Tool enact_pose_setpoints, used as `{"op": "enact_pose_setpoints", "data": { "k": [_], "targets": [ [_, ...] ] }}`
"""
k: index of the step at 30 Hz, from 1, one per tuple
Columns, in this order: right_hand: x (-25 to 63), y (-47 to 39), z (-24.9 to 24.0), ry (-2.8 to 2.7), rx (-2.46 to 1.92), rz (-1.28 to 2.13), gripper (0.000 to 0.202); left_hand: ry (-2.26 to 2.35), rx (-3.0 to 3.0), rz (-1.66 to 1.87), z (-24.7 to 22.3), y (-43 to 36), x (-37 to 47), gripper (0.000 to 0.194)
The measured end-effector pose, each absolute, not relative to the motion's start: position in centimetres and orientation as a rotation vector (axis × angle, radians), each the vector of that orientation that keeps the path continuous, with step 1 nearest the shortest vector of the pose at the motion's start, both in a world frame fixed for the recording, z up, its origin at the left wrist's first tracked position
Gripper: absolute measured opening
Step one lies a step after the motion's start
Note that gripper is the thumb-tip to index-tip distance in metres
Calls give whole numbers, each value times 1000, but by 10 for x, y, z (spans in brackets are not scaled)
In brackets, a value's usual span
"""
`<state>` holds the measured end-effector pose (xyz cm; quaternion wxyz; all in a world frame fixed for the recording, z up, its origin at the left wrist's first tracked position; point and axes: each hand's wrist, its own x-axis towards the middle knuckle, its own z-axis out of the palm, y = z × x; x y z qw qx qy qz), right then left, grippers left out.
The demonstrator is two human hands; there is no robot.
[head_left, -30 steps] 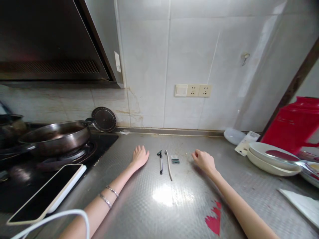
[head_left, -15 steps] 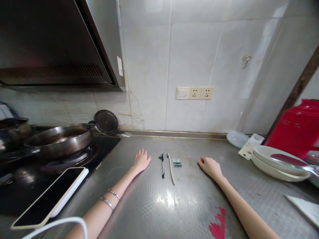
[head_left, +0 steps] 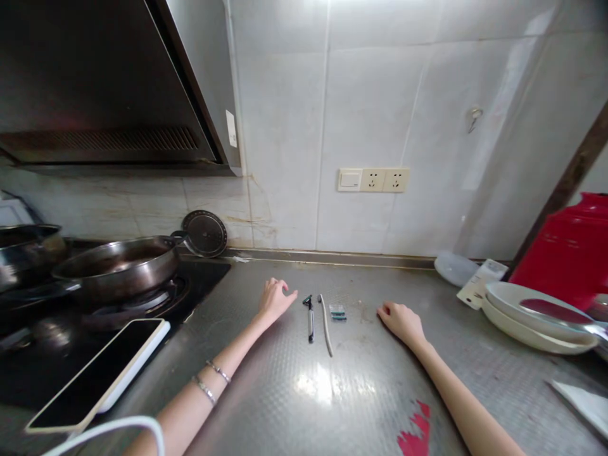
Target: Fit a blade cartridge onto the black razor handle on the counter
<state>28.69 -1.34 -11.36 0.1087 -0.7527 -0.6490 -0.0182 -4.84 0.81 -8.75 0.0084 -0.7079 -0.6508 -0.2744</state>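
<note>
A razor [head_left: 311, 322] with a dark green head and silver handle lies on the steel counter [head_left: 266, 405]. Right of it lies a thin white toothbrush [head_left: 326, 326], its head pointing at the wall. Beside that sits a small clear case with green razor cartridges [head_left: 339, 312]. My left hand [head_left: 275, 299] is just left of the razor's head, touching none of these, with thumb and fingers apart and nothing between them. Resting on the counter to the right of the cartridges is my right hand [head_left: 401, 320], fingers curled in, with no object showing in it.
On the left, a stove holds a steel pan [head_left: 118, 263]; a phone [head_left: 97, 373] and white cable [head_left: 118, 423] lie nearer. Stacked bowls [head_left: 536, 323], a white card [head_left: 482, 284] and a red jug [head_left: 565, 247] stand right. A socket panel [head_left: 373, 180] is on the wall.
My left hand has lifted from lying flat, its thumb now spread toward the razor and its fingers bent. My right hand stays in place; the razor, toothbrush and cartridges lie as before.
</note>
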Motion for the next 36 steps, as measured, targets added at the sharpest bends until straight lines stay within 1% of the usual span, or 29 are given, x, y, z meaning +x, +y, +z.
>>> {"op": "enact_pose_setpoints", "data": {
  "k": [3,6,9,14,19,23,26,29,33,36],
  "targets": [
    [287,-13,-114,-1903,-2221,-43,35,-2096,-2391,-718,-84,-2,-25,37],
    [287,-13,-114,-1906,-2221,-46,34,-2144,-2487,-453,-83,-6,-3,32],
    [287,-13,-113,-1903,-2216,-52,34,-2187,-2469,-324,-80,-3,10,30],
    [287,-15,-113,-1906,-2199,-64,34,-2230,-2493,-318,-79,4,14,27],
    [288,-13,-113,-1913,-2196,-86,34,-2308,-2561,-452,-82,8,6,23],
    [288,-12,-114,-1896,-2213,-60,34,-2432,-2641,-679,-81,15,-5,21],
    [288,-12,-114,-1889,-2223,-52,33,-2539,-2758,-944,-75,21,-16,22],
    [287,-12,-114,-1893,-2221,-59,34,-2645,-2867,-1393,-67,26,-27,20],
    [287,-13,-113,-1890,-2225,-48,34,-2751,-2714,-2179,-60,33,-35,19],
    [287,-13,-112,-1886,-2220,-45,33,-2811,-2523,-2446,-60,39,-37,22]
  ]
}}
